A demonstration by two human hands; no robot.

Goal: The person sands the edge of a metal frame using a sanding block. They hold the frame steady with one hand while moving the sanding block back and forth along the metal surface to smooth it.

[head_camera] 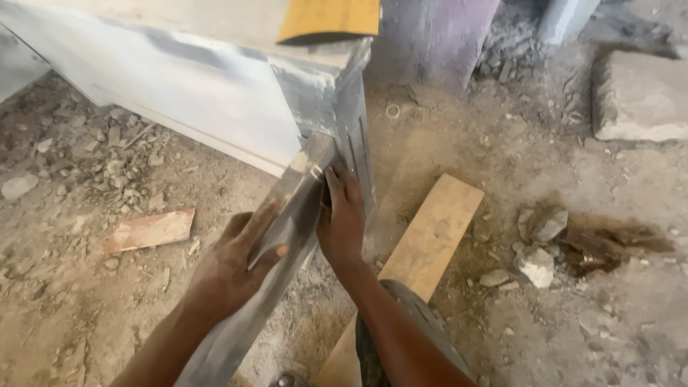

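Dusty rubble-strewn ground [86,301] lies beneath both hands. From the head view, the left hand [233,261] grips a grey putty blade [287,215] against the cabinet corner [337,122], steadying it; the right hand [342,218] presses flat fingers beside the blade, near a wooden plank [430,229].

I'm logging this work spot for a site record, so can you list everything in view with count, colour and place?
Furniture piece: one, grey-white coated, upper left, corner leg at centre.
Sandpaper sheet: one, yellow-brown, on the furniture's top edge.
Metal blade: one, grey, smeared, against the corner leg.
Wooden plank: one, pale tan, on the ground right of centre.
Flat wood scrap: one, reddish, on the ground at left.
Stone slab: one, grey, upper right.
Loose stones: several, grey, right of the plank.
Small ring: one, pale, on the dirt near the top centre.
Left hand: holds the blade.
Right hand: presses by the leg and blade.
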